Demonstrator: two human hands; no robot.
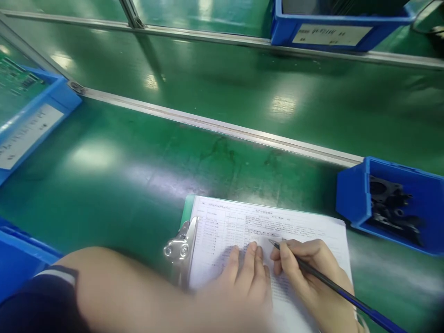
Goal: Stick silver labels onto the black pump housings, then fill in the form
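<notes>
My right hand (317, 273) grips a dark pen (329, 283) between thumb and fingers, its tip at the printed sheet (222, 217). The pen's rear end, which is blue, slants down to the lower right. Flat on the same paper lies my left hand (248, 282), fingers spread, just left of the pen tip. Several lines of small print and a table cover the sheet, too small to read. Beneath the paper is a green-edged clipboard (188, 210), whose metal clip (182, 249) holds the sheet's left side. My left forearm covers the lower left of the view.
A blue bin (354, 199) with black parts stands at right. Green circuit boards (21, 83) lie in a labelled blue bin (69, 99) at left. Another labelled blue bin (284, 34) sits beyond the metal rail (208, 124). Part of a blue bin (21, 259) shows at lower left.
</notes>
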